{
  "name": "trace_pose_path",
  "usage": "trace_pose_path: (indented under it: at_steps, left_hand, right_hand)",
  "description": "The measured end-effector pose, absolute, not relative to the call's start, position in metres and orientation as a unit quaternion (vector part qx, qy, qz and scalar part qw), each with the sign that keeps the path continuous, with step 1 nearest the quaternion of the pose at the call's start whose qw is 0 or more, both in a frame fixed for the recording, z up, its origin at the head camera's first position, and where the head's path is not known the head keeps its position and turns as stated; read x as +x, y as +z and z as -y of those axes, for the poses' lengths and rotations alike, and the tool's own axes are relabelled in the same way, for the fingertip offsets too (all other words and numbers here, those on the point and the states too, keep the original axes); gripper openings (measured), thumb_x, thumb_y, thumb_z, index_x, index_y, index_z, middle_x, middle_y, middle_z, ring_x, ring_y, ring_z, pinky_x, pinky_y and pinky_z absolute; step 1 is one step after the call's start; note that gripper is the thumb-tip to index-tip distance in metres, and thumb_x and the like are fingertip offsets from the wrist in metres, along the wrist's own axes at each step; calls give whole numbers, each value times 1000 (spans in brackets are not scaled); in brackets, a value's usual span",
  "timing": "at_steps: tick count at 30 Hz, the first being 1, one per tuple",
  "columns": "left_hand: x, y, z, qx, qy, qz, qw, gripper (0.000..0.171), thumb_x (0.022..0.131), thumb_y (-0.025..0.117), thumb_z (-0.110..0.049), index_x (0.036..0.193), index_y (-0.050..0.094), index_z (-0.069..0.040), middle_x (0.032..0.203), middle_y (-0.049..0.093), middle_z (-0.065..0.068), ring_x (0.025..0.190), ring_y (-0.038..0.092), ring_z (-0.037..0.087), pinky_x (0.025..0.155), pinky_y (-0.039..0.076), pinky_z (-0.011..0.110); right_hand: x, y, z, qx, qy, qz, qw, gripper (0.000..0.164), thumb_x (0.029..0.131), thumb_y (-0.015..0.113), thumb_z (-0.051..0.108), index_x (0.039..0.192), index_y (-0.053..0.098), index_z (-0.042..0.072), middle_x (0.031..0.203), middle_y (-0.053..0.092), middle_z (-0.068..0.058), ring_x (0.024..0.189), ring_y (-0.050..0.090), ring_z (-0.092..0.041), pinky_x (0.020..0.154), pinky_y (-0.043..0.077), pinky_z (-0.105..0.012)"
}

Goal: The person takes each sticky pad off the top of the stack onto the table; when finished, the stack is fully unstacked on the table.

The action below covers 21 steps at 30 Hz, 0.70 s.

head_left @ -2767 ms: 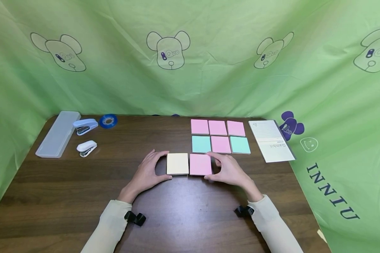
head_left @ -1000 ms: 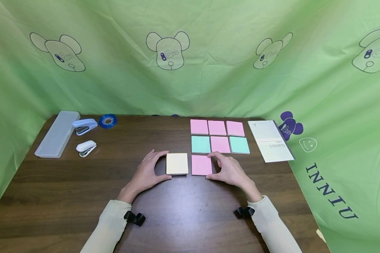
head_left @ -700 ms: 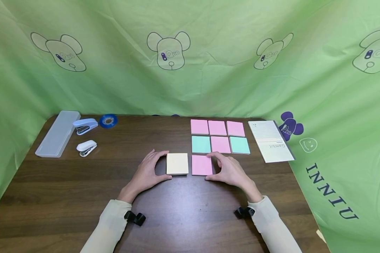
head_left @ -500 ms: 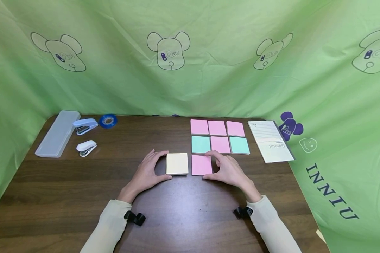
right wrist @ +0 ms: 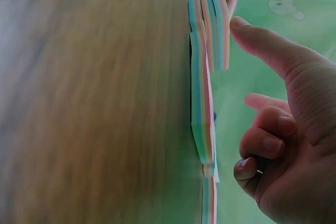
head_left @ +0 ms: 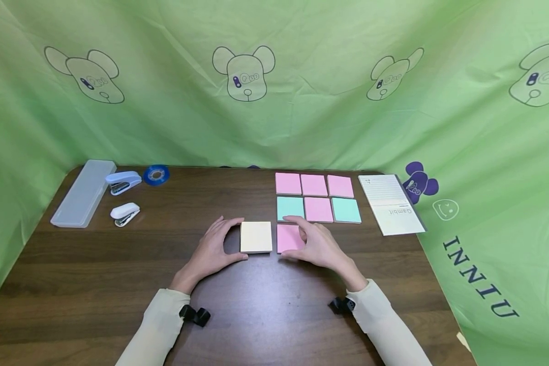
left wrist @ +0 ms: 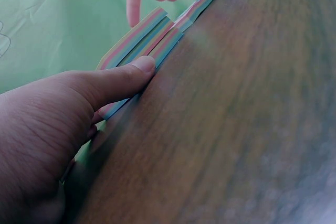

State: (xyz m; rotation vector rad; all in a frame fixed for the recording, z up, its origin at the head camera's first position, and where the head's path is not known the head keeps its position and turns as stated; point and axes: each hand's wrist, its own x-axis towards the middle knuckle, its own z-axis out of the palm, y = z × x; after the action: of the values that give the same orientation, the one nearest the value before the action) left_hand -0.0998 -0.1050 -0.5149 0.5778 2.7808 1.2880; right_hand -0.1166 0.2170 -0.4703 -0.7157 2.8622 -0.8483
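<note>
My left hand (head_left: 213, 246) grips a thick stack of sticky notes (head_left: 256, 237) with a cream top, fingers at its far side and thumb at its near side. In the left wrist view, that stack (left wrist: 136, 40) shows several pads with coloured layers, sitting slightly askew. My right hand (head_left: 317, 244) hovers over a pink sticky note pad (head_left: 286, 238) just right of the stack, partly covering it. In the right wrist view, my right hand (right wrist: 294, 98) has its thumb stretched out, other fingers bent, and nothing held. The pink pad lies apart from the stack by a narrow gap.
Behind the right hand lie two rows of pads, including a pink pad (head_left: 314, 185) and a teal pad (head_left: 346, 210). A notepad (head_left: 391, 205) lies at the right. At the left are a plastic case (head_left: 84, 195), a blue stapler (head_left: 123, 181), a white stapler (head_left: 125, 213) and blue tape (head_left: 156, 175).
The pink pad was against the stack and then shifted slightly right, leaving a gap. My right hand has since let go of it and moved left over it. The left hand stays.
</note>
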Motion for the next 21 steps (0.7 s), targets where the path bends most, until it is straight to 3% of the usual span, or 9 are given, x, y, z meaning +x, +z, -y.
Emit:
trace_pose_path:
  at_steps: [12, 21]
  left_hand:
    - [-100, -515, 106, 193, 421, -886, 6, 100, 79, 103, -26, 163, 51, -9, 156, 63, 12, 157, 46, 38, 135, 20, 56]
    - [-101, -516, 106, 202, 433, -879, -3, 109, 76, 105, -22, 166, 45, -7, 151, 67, 13, 151, 52, 36, 136, 19, 52]
  right_hand:
    - [-119, -468, -192, -257, -272, -926, 51, 94, 80, 98, 53, 159, 60, 20, 74, 47, 9, 64, 32, -5, 65, 33, -29]
    - [-124, -468, -175, -268, -253, -927, 65, 104, 78, 98, 55, 163, 55, 14, 68, 37, 11, 61, 27, -4, 59, 27, -27]
